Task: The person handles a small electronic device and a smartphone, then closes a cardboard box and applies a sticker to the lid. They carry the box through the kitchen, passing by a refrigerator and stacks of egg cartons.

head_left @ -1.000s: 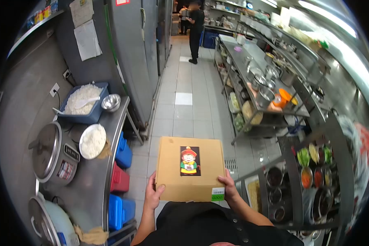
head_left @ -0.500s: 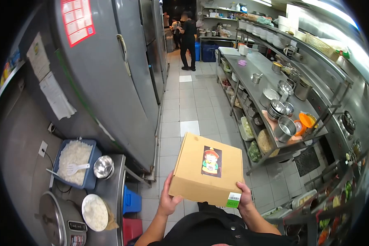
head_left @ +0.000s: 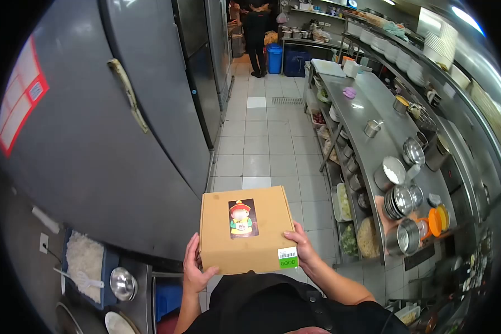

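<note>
A closed brown cardboard box [head_left: 217,239] is held level in front of my body. It has a cartoon-figure sticker [head_left: 243,219] on its lid and a green and white label [head_left: 288,258] at the near right corner. My left hand [head_left: 194,268] grips the box's left side, thumb along the near face. On the opposite side, my right hand [head_left: 304,245] clasps the right edge, its thumb resting on top of the lid. The fingers beneath the box are hidden.
Tall grey refrigerators [head_left: 145,167] line the left. A steel worktable [head_left: 362,119] with pots and bowls runs along the right. Lower left stand a blue tub of rice [head_left: 86,256] and a metal bowl [head_left: 123,283]. Down the tiled aisle [head_left: 256,145] a person [head_left: 255,42] stands, back turned.
The view has advanced along the aisle, so the rice tub and rice cooker slid down and left. The box shifted left in view and turned squarer, still in both hands.
</note>
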